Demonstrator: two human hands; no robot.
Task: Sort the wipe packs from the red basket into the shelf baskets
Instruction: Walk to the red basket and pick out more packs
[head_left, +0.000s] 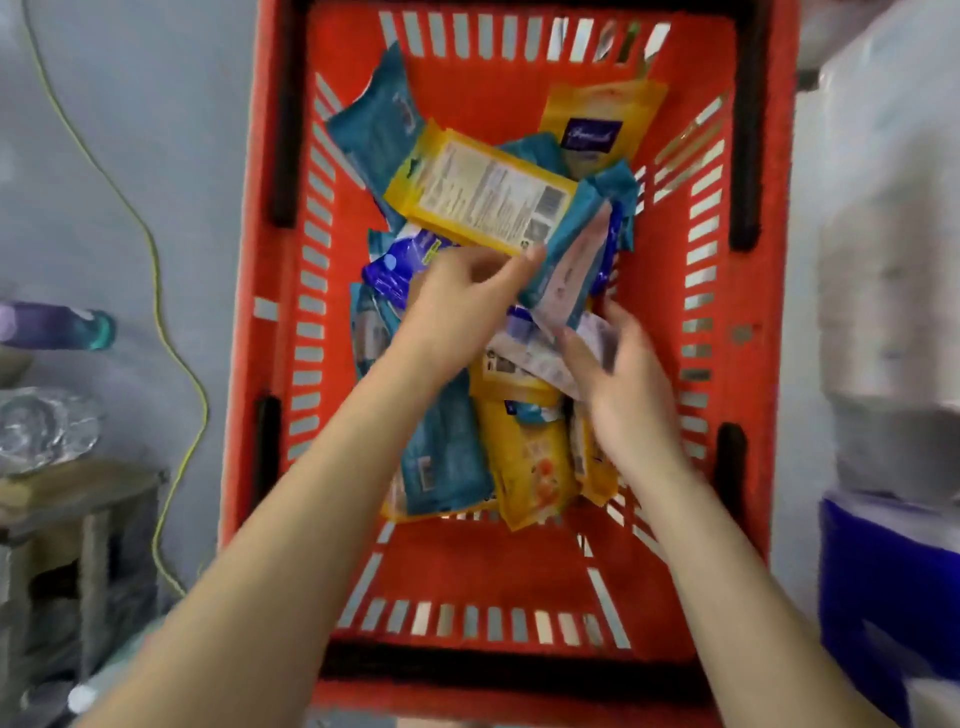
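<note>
The red basket (244, 364) sits on the grey floor (104, 156), with wipe packs (483, 192) heaped across its bottom. A yellow cable (155, 260) trails along the floor beside its left edge.

Left hand (462, 299), right hand (621, 379) touch packs (483, 192) in basket (467, 571).
</note>
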